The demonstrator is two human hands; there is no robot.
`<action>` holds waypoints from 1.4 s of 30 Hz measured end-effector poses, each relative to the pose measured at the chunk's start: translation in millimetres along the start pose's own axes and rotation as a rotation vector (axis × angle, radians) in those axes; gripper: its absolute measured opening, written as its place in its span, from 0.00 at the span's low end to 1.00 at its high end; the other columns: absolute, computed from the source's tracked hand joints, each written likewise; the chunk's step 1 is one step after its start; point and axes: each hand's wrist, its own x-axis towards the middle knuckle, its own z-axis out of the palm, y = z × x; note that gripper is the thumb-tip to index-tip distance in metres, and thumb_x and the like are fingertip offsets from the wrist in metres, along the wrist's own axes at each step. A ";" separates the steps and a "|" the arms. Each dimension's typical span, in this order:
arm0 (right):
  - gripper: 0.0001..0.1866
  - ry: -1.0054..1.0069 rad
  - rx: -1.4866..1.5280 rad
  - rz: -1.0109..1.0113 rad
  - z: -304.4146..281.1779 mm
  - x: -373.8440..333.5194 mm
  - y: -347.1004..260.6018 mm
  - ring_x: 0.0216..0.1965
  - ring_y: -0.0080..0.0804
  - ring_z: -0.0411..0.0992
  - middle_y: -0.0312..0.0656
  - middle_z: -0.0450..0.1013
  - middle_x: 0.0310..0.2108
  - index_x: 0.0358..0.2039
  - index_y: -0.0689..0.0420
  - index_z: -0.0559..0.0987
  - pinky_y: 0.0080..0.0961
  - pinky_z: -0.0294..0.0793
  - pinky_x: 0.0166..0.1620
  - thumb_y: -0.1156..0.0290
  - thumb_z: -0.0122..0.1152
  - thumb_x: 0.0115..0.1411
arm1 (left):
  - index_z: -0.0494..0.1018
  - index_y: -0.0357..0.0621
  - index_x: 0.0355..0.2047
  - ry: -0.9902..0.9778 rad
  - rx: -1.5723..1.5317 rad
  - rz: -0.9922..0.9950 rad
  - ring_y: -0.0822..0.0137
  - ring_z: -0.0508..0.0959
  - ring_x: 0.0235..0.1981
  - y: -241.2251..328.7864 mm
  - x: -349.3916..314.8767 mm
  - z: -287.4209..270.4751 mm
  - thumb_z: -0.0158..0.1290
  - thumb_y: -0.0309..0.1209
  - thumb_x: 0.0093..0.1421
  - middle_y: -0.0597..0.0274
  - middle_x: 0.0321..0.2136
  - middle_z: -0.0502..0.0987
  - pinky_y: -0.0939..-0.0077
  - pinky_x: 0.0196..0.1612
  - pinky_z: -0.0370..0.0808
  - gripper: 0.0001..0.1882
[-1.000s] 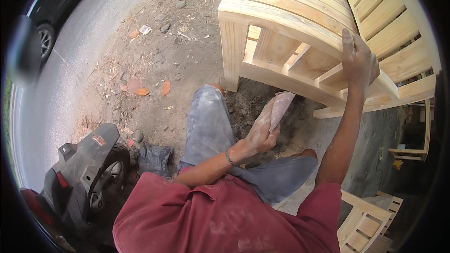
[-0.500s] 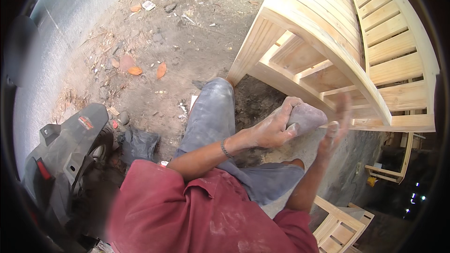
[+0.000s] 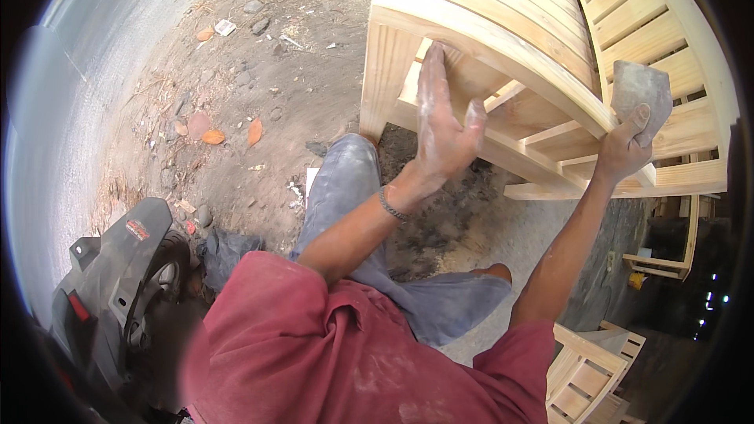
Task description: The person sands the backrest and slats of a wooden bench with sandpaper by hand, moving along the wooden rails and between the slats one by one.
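My right hand [image 3: 626,147] grips a dusty grey sheet of sandpaper [image 3: 638,88] beside the far end of a curved armrest [image 3: 510,51]. This armrest belongs to a bare pale wooden bench [image 3: 386,55] with a slatted seat and back. My left hand [image 3: 444,127], pale with dust, holds nothing. Its fingers are stretched out with the thumb apart, and the fingertips reach the armrest's lower edge; whether they press on it I cannot tell.
At lower left stands a dark motorbike [image 3: 118,267], with a black plastic bag [image 3: 224,255] beside it. Dirt ground with stones and orange leaves [image 3: 213,137] lies left of my knee [image 3: 353,165]. Another slatted wooden piece [image 3: 585,373] is at lower right.
The sandpaper has passed from my left hand to my right, which has moved up and right to the armrest. My left hand has opened and moved up and left toward the bench.
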 end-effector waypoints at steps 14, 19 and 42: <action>0.38 -0.163 -0.228 0.035 -14.3 5.9 -19.0 0.34 0.56 0.80 0.58 0.80 0.28 0.31 0.68 0.85 0.44 0.75 0.41 0.38 0.51 0.65 | 0.58 0.22 0.66 -0.214 0.258 -0.271 0.54 0.69 0.64 -35.5 -2.4 -21.0 0.49 0.22 0.65 0.38 0.62 0.68 0.62 0.66 0.66 0.30; 0.38 -0.154 -0.223 0.014 -13.4 6.2 -20.2 0.35 0.56 0.80 0.58 0.80 0.28 0.32 0.68 0.85 0.44 0.76 0.43 0.39 0.50 0.65 | 0.55 0.24 0.68 -0.121 -0.030 -0.193 0.54 0.65 0.67 -28.5 13.6 -15.2 0.48 0.24 0.66 0.39 0.64 0.66 0.63 0.67 0.62 0.32; 0.39 -0.155 -0.312 0.033 -10.4 4.1 -17.0 0.38 0.63 0.78 0.61 0.80 0.31 0.34 0.66 0.85 0.50 0.74 0.45 0.37 0.49 0.64 | 0.64 0.16 0.60 0.047 -0.158 0.022 0.46 0.72 0.62 -24.0 27.3 -13.0 0.54 0.28 0.62 0.26 0.56 0.72 0.61 0.65 0.66 0.30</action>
